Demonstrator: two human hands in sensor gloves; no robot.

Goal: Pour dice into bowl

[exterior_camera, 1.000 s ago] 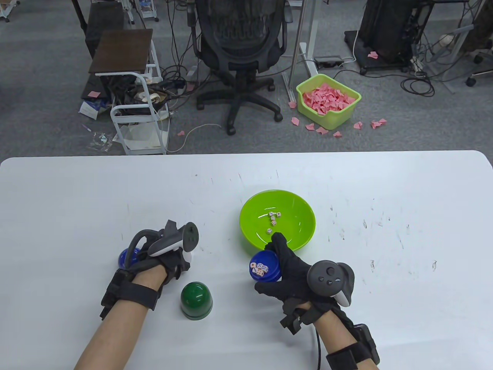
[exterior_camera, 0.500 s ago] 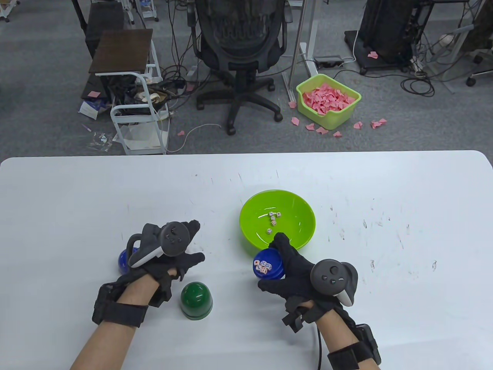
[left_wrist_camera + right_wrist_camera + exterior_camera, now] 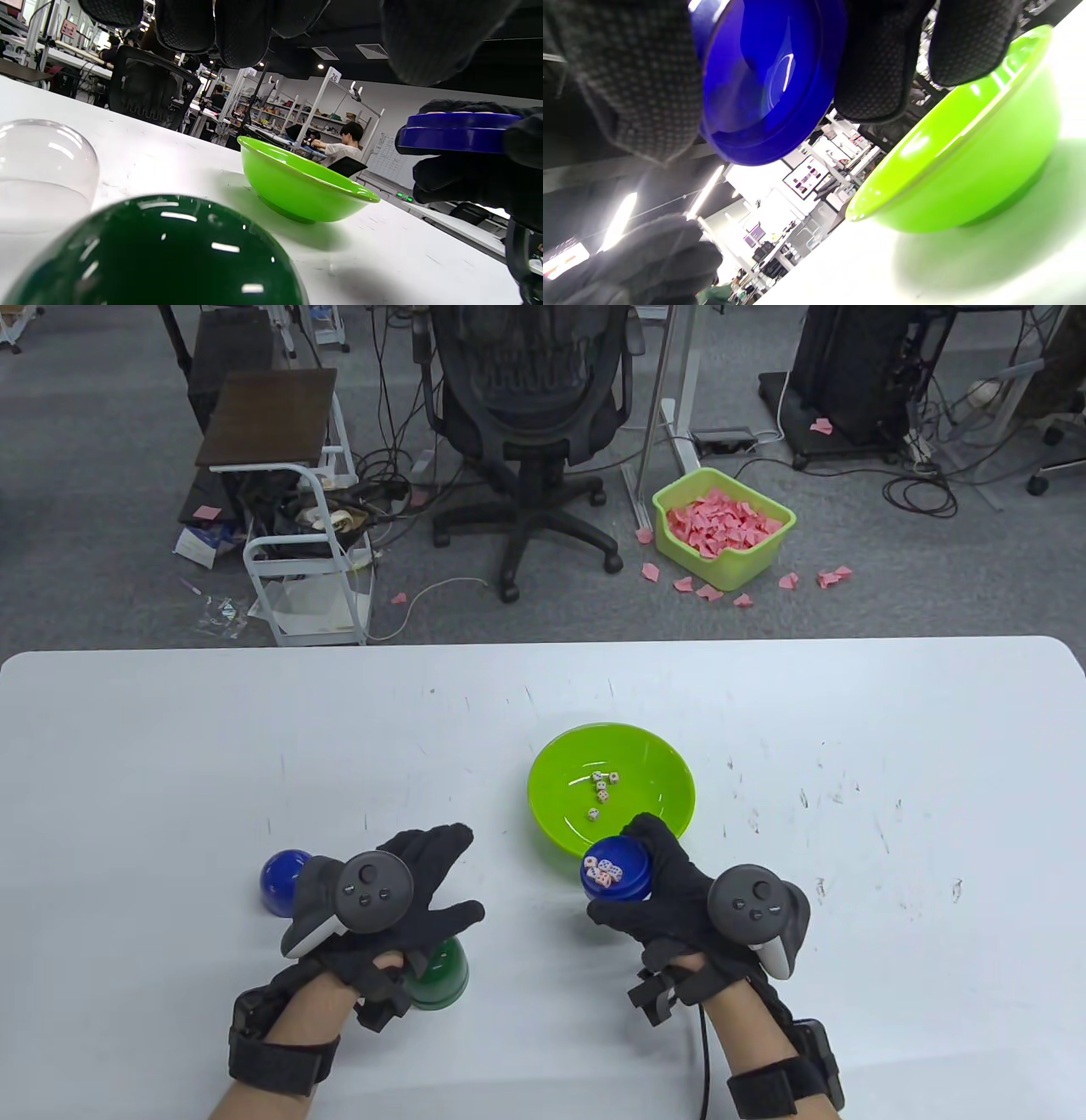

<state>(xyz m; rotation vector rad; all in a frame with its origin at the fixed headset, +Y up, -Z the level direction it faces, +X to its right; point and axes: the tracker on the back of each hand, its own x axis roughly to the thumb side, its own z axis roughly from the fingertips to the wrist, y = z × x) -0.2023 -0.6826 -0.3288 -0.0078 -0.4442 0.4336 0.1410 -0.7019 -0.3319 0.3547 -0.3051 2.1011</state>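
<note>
- Broadly, the white table is carrying everything, its scuffed top filling the lower half of the table view.
- The green bowl is sitting a little right of the table's centre, with five white dice lying near the middle of its floor.
- The right hand is gripping a shallow blue dish at about 6 o'clock from the bowl; the dish is overlapping the bowl's near rim in the table view, and in the left wrist view it is hanging above the tabletop, level with or over the rim.
- Its fingers are clamped on the dish's edge, thumb on the near side, the others curling round the far side.
- The left hand is hovering, fingers spread apart and gripping nothing, at about 8 o'clock from the bowl.
- The dark green cup is standing mouth-down, half hidden under that hand's heel; whether the glove is touching it is hard to tell.
- The blue dome cup is standing mouth-down at 9 o'clock from the left hand, just beside it.
- More small dice, white with red and dark pips, are lying clustered in the blue dish.
</note>
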